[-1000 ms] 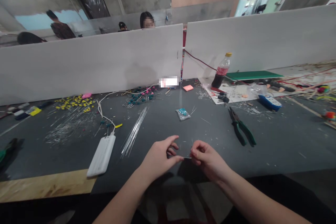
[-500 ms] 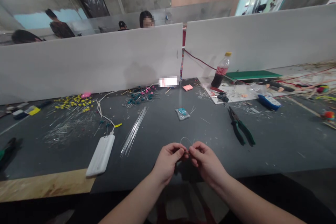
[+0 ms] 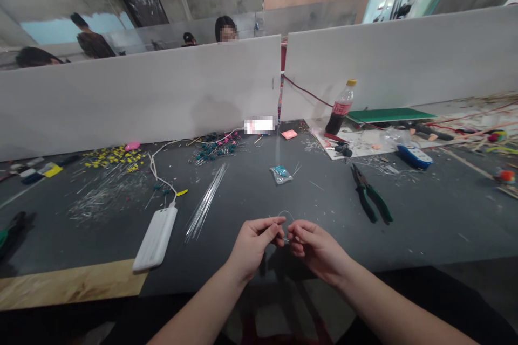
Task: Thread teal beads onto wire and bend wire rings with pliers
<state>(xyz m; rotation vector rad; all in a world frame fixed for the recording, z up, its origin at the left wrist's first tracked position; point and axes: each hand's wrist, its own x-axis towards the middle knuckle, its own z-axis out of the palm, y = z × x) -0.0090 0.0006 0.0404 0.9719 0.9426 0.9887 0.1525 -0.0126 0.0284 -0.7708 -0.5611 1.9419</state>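
At the near edge, middle: a thin wire (image 3: 286, 212), bent into a rounded loop, arches between the left hand (image 3: 261, 234) and the right hand (image 3: 309, 240), above the tabletop (image 3: 243, 202).
Left grip: thumb and index finger pinch the thin wire at the loop's left side, the fingertips pointing towards the other hand.
Right grip: thumb and fingertips are gathered on the loop's right side, the remaining fingers curled underneath.
Gap: the fingertips of both hands are close but apart.
Straight wires: a slanted bundle (image 3: 207, 202) lies to the left of the hands, near a white device (image 3: 156, 237) with a white cable (image 3: 156, 170) at its far end.
Packet: a clear bag with blue contents (image 3: 280, 174) lies beyond the hands, short wire pieces (image 3: 298, 167) just beside it.
Pliers: a green-handled pair (image 3: 370, 194) lies on the right, nose pointing away.
Back left: yellow pieces (image 3: 113, 158) lie in a scattered heap.
Back right: a yellow-capped bottle (image 3: 340, 110) of dark drink stands upright on a white board (image 3: 356, 154).
Partition: white panels (image 3: 141, 97) stand along the back, with people (image 3: 95, 43) beyond.
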